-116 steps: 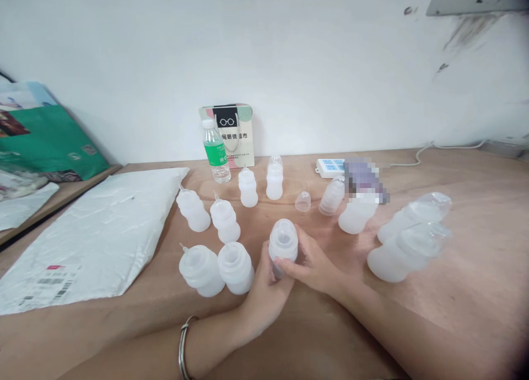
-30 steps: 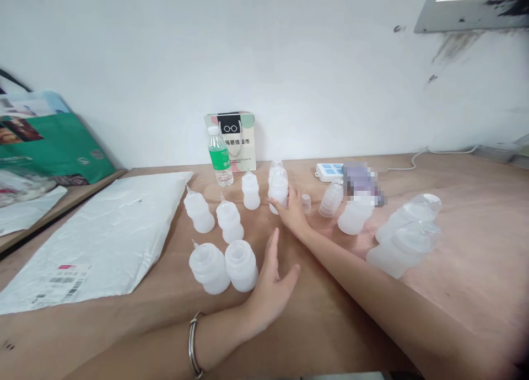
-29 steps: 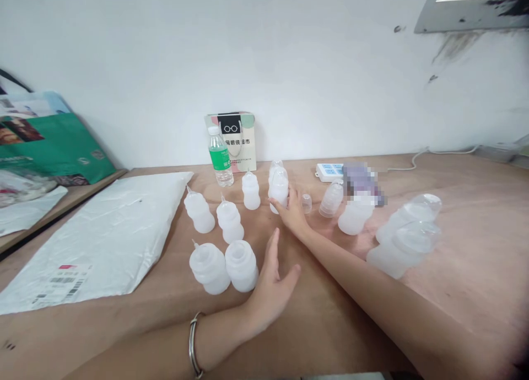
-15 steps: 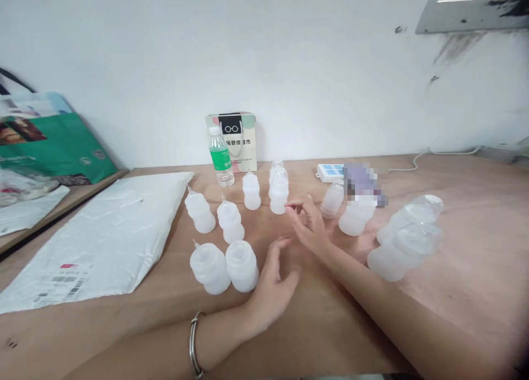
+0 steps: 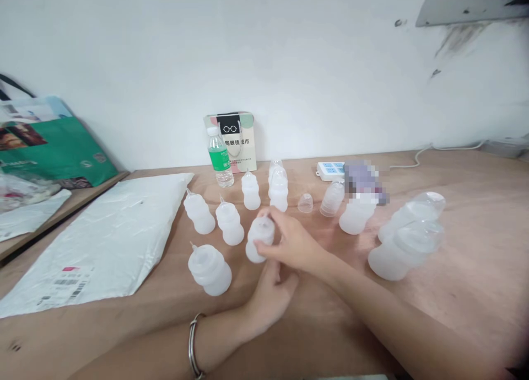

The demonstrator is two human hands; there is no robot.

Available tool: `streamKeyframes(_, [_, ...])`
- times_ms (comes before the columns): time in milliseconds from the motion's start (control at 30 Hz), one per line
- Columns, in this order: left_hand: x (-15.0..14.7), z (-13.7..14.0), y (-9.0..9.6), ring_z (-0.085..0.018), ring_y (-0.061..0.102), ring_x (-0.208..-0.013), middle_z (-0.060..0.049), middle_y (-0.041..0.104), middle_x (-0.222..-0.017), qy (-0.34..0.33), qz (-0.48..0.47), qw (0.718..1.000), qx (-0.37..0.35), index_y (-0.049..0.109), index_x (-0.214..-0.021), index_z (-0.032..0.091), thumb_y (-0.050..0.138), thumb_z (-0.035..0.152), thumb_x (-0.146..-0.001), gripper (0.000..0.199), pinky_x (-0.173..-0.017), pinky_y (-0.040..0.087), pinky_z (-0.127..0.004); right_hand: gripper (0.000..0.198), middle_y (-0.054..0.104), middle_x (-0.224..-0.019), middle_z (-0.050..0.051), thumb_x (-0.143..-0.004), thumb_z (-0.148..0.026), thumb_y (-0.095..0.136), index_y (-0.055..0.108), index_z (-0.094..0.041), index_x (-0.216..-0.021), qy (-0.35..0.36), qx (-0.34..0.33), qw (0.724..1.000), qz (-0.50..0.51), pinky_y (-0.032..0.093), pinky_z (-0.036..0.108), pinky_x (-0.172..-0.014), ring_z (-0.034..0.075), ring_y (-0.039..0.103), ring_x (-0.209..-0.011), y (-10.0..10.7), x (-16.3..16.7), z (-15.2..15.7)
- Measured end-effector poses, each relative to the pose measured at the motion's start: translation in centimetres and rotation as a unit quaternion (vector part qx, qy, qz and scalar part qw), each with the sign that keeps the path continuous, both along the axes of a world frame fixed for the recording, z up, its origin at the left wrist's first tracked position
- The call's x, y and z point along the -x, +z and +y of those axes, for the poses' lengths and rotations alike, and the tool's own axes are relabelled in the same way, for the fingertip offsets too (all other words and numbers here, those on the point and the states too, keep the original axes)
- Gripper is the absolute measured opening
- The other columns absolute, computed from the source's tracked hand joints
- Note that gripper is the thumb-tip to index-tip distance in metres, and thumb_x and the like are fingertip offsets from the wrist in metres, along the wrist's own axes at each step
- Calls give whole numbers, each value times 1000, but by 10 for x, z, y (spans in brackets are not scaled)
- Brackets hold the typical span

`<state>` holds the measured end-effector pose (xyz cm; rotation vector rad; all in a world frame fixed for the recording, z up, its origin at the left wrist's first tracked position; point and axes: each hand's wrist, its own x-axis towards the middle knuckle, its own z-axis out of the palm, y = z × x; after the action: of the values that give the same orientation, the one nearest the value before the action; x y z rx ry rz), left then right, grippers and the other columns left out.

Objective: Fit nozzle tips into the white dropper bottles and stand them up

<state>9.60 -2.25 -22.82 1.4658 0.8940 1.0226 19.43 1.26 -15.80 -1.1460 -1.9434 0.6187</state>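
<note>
My right hand [image 5: 295, 242] is closed around the upper part of a small translucent white baby bottle [image 5: 255, 251], thumb in front and fingers near its top. Low beside it, my left hand [image 5: 273, 303] reaches up to the bottle's lower side; its fingertips are partly hidden by my right hand. To the left stands a similar bottle [image 5: 210, 271] with a thin tip showing beside it. Two more bottles with thin pointed tips, one of them the middle bottle [image 5: 229, 223], stand behind. A small clear dome cap [image 5: 305, 203] sits on the table past my right hand.
Bottles with clear domes [image 5: 392, 256] stand at the right, and others [image 5: 278, 190] at the back. Stacked clear caps [image 5: 332, 199] are near a white power strip [image 5: 329, 171]. A water bottle [image 5: 220, 159], paper bag [image 5: 243, 143] and white parcel [image 5: 119, 231] lie farther off.
One front bottle has left its place beside the other and is now between my hands. My right hand has moved left onto it, uncovering the small dome cap.
</note>
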Motion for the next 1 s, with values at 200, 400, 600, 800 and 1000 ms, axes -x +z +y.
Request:
streamKeyframes(200, [4, -3, 13, -19, 53, -95, -4, 57, -96, -24, 46, 999, -10, 54, -93, 21, 47, 16, -83, 13, -90, 42, -35, 27, 59, -92, 4, -73, -26, 59, 47, -22, -97, -105, -103, 989, 23, 46, 36, -75, 21, 57, -83, -24, -41, 19])
streamKeyframes(400, [3, 1, 15, -19, 46, -112, -5, 48, -110, 139, 11, 990, -18, 42, -108, 23, 53, 20, -81, 30, -102, 33, -38, 32, 60, -102, 5, -80, -33, 58, 46, -23, -107, -96, -134, 984, 62, 47, 37, -84, 21, 59, -94, -44, -43, 22])
streamKeyframes(600, [2, 7, 13, -22, 41, -127, -9, 44, -134, 73, -26, 997, -12, 34, -125, 23, 58, 15, -76, 55, -108, 32, -41, 41, 61, -110, 9, -82, -37, 57, 45, -22, -118, -43, -137, 988, 54, 47, 39, -88, 23, 59, -101, -51, -34, 14])
streamKeyframes(800, [1, 6, 15, -24, 51, -115, -8, 55, -120, 52, -22, 998, 15, 43, -116, 21, 59, 23, -79, 40, -99, 40, -41, 55, 62, -103, 9, -85, -61, 38, 47, -21, -121, 44, -193, 976, 96, 51, 39, -81, 23, 62, -91, -55, -38, 12])
streamKeyframes(1000, [3, 7, 13, -25, 48, -119, -7, 54, -125, 62, 20, 998, 27, 42, -122, 22, 60, 24, -79, 47, -102, 36, -41, 34, 52, -119, 13, -92, -37, 40, 44, -20, -121, -204, -207, 950, 116, 37, 50, -100, 25, 48, -115, -58, -53, 35])
